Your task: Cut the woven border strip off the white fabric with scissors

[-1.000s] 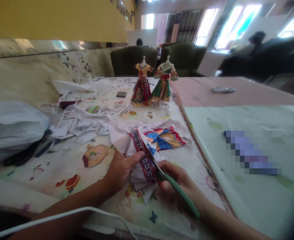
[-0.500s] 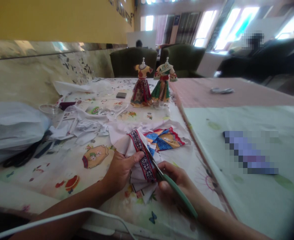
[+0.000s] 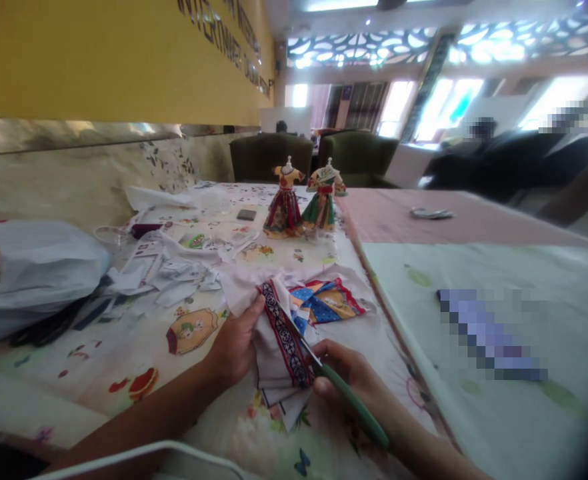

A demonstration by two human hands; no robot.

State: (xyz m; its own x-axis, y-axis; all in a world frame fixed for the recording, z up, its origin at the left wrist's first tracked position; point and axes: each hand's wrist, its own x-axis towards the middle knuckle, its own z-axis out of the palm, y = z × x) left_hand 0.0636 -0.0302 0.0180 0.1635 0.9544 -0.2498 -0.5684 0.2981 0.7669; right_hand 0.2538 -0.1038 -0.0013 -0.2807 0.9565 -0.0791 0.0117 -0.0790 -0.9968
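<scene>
My left hand [image 3: 237, 343] is closed on a white fabric piece [image 3: 274, 360] with a dark red-and-black patterned border [image 3: 285, 330], pinching it near the border's upper end. In my right hand [image 3: 341, 370] are green-handled scissors [image 3: 349, 400]. Their blades lie along the right edge of the border; whether they are parted I cannot tell. Beyond the blades lies a blue, orange and red printed cloth [image 3: 327, 300]. A cut-out bodice-shaped fabric piece [image 3: 193, 331] rests to the left of my left hand.
Two small dressed doll stands [image 3: 284, 203] stand at the back. White scraps [image 3: 177, 273] and a plastic bag [image 3: 34, 267] lie to the left. A white cable [image 3: 139, 453] crosses the front. At right lies a blurred purple object [image 3: 489, 333].
The view has tilted up, so the table sits lower. My left thumb has shifted from across the border to its upper left edge. The scissors remain along the border.
</scene>
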